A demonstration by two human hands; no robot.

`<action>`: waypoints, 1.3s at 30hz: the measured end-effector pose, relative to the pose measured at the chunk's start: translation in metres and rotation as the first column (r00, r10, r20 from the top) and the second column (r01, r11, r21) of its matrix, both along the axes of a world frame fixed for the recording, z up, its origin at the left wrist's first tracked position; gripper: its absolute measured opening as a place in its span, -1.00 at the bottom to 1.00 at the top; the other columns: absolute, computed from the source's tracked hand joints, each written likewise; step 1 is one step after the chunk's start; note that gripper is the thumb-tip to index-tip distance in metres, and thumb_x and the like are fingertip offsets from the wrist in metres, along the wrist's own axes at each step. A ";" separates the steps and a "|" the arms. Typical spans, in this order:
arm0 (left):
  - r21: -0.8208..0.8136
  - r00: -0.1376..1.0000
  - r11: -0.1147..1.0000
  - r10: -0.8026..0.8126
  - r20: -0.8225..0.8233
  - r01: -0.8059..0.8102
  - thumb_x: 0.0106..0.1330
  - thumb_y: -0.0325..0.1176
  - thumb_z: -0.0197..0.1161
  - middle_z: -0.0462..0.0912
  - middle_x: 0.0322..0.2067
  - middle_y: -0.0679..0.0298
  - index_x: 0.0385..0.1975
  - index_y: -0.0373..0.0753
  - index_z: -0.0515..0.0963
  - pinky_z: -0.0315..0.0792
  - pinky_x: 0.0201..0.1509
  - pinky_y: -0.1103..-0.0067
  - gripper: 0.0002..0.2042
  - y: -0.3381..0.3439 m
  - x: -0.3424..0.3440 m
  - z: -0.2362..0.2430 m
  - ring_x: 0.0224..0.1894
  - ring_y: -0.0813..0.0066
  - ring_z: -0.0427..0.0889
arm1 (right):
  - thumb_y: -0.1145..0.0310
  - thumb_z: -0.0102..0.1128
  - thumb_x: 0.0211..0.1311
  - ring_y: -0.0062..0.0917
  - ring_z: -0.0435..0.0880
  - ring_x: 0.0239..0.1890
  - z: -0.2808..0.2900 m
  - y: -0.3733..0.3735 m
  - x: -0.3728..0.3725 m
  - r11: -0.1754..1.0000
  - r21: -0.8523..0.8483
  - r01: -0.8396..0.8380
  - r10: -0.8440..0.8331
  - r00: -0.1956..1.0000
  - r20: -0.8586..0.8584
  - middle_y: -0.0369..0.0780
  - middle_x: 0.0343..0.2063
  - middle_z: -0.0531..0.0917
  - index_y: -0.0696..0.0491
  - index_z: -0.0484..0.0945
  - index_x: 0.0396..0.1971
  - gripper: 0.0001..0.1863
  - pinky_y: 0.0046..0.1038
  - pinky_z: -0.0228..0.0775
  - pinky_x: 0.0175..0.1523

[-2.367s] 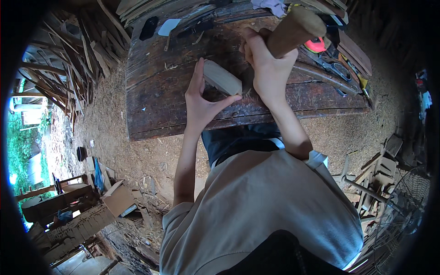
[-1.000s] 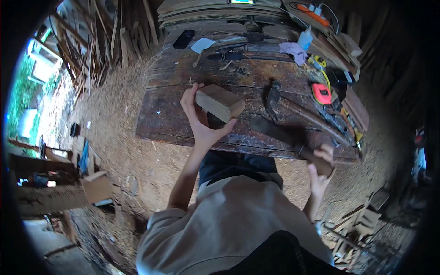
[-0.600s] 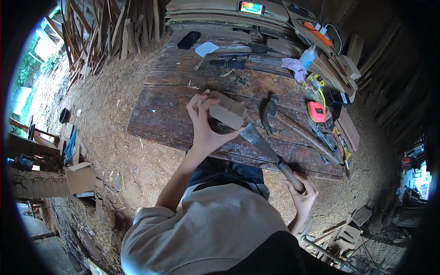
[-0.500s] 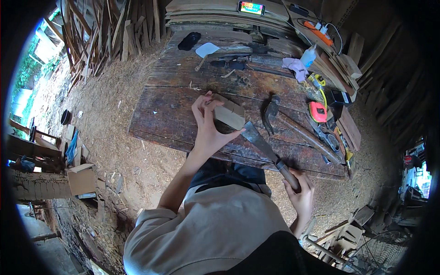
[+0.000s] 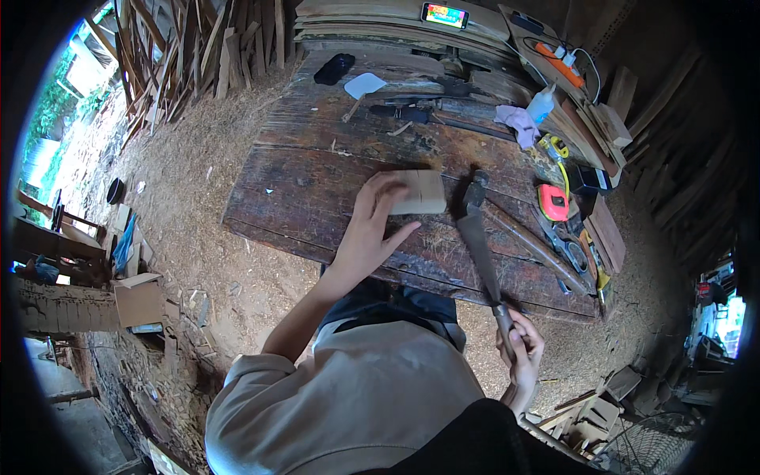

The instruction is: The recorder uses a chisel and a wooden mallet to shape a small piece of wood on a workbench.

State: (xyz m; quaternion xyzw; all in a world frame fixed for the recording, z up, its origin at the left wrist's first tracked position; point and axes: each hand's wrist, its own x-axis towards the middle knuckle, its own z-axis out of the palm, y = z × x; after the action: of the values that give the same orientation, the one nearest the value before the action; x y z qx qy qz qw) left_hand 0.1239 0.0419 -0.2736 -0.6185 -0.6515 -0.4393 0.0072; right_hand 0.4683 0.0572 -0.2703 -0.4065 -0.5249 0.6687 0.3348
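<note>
My left hand [image 5: 370,226] has its fingers curled over the left end of a pale wooden block [image 5: 426,192] on the workbench. Its thumb sticks out below the block's near edge. A dark line crosses the block near its right end. In my right hand [image 5: 522,344], near the bench's front edge, is the round handle of a long flat-bladed tool [image 5: 480,252]. The blade points away from me, motion-blurred. Its tip lies by the head of a hammer [image 5: 475,192], right of the block and apart from it.
Right on the bench [image 5: 293,186] lie a pink tape measure [image 5: 552,203], a yellow one [image 5: 556,146], pliers [image 5: 575,255] and a purple cloth [image 5: 518,125]. A glue bottle [image 5: 541,104], a power strip [image 5: 559,63] and a lit phone [image 5: 445,15] are farther back. Sawdust covers the floor [image 5: 190,198].
The block has turned from slanted to nearly level and shifted right with my left hand. The blade has swung right, away from the block, toward the hammer head.
</note>
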 end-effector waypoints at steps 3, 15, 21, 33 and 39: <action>0.004 1.000 1.000 -0.004 -0.015 0.004 0.13 -0.38 0.32 0.30 0.10 0.07 -0.03 -0.21 0.45 0.26 0.25 0.29 -0.62 0.000 0.002 -0.002 0.21 0.03 0.29 | 0.35 0.26 0.11 -0.82 0.29 -0.72 -0.007 -0.001 0.008 0.999 0.039 0.002 0.005 0.985 -0.170 -0.20 -0.54 0.57 0.29 0.35 0.08 -0.44 -0.76 0.01 -0.64; -0.063 0.933 0.957 -0.289 -0.216 0.282 0.18 -0.50 0.19 0.44 0.01 0.09 -0.06 -0.32 0.50 0.37 0.13 0.41 -0.70 0.063 -0.032 0.017 0.09 0.10 0.43 | 0.50 0.21 0.06 -0.75 0.33 -0.80 -0.014 0.038 -0.080 0.990 0.143 0.000 0.067 0.884 -0.463 -0.07 -0.51 0.57 0.31 0.26 0.10 -0.42 -0.73 0.05 -0.71; 0.089 0.996 0.994 0.063 -0.067 -0.057 0.14 -0.31 0.30 0.55 -0.14 0.04 -0.15 -0.33 0.53 0.39 0.04 0.37 -0.68 0.098 -0.116 0.005 -0.06 0.03 0.51 | 0.50 0.19 0.09 -0.73 0.32 -0.79 -0.022 0.045 -0.076 0.988 0.150 0.030 0.047 0.873 -0.485 -0.09 -0.53 0.56 0.26 0.22 0.13 -0.42 -0.70 0.23 -0.56; 0.005 0.990 0.992 0.127 0.054 -0.127 0.29 -0.33 0.16 0.65 -0.33 0.14 -0.27 -0.33 0.59 0.44 -0.15 0.47 -0.80 0.098 -0.152 0.015 -0.26 0.27 0.61 | 0.49 0.18 0.09 -0.75 0.28 -0.76 -0.026 0.039 -0.073 0.987 0.159 0.012 0.063 0.888 -0.456 -0.10 -0.53 0.55 0.23 0.21 0.12 -0.43 -0.68 0.16 -0.57; 0.281 0.408 0.811 -0.519 0.751 0.513 0.45 -0.35 -0.10 0.52 -0.18 0.10 0.11 -0.34 0.24 0.44 -0.10 0.54 -0.69 0.041 -0.058 0.063 -0.20 0.42 0.58 | 0.42 0.23 0.07 -0.70 0.33 -0.77 -0.030 0.042 -0.084 0.975 0.213 -0.068 0.178 0.812 -0.555 -0.17 -0.59 0.51 0.22 0.14 0.15 -0.34 -0.55 0.30 -0.38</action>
State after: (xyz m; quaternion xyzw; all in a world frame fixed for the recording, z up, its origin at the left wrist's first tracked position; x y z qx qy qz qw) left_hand 0.0655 0.0827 -0.2107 -0.5220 -0.3584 -0.6505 -0.4194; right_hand 0.3844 0.0996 -0.2999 -0.1202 -0.4849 0.7287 0.4684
